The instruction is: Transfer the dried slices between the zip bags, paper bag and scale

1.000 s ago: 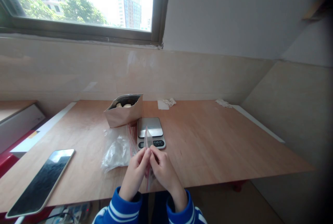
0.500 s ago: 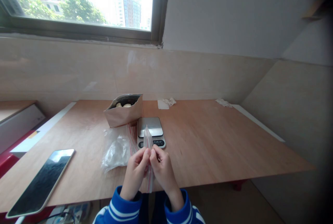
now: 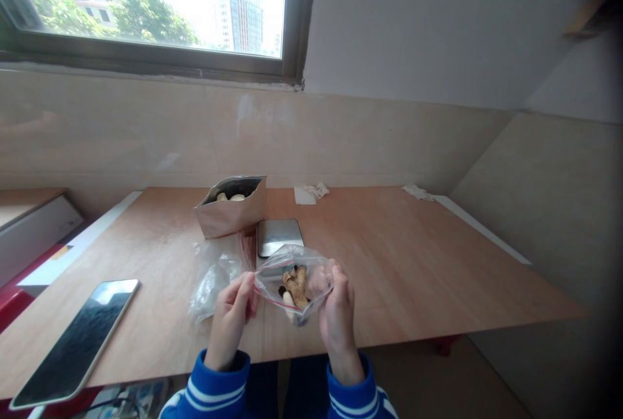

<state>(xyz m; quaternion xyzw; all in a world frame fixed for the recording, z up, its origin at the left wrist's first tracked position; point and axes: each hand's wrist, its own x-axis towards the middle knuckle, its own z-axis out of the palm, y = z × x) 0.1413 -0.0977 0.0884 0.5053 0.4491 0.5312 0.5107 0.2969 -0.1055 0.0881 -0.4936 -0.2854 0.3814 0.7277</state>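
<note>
A clear zip-top bag (image 3: 292, 284) with a red-lined seal hangs in the air above the table, holding brown and pale dried pieces (image 3: 294, 287). The hands are apart, the left hand (image 3: 228, 322) pinching one edge and the right hand (image 3: 338, 322) the other, with blue striped sleeves (image 3: 209, 390) at the wrists. Just beyond lie a crumpled plastic bag (image 3: 214, 286), a digital scale (image 3: 280, 237), a kraft paper bag (image 3: 231, 208) and a smartphone (image 3: 75, 341) on the plywood tabletop (image 3: 389, 263). Tissue scraps (image 3: 317, 191) sit by the tiled wall (image 3: 370, 140), under a window (image 3: 146, 7).
</note>
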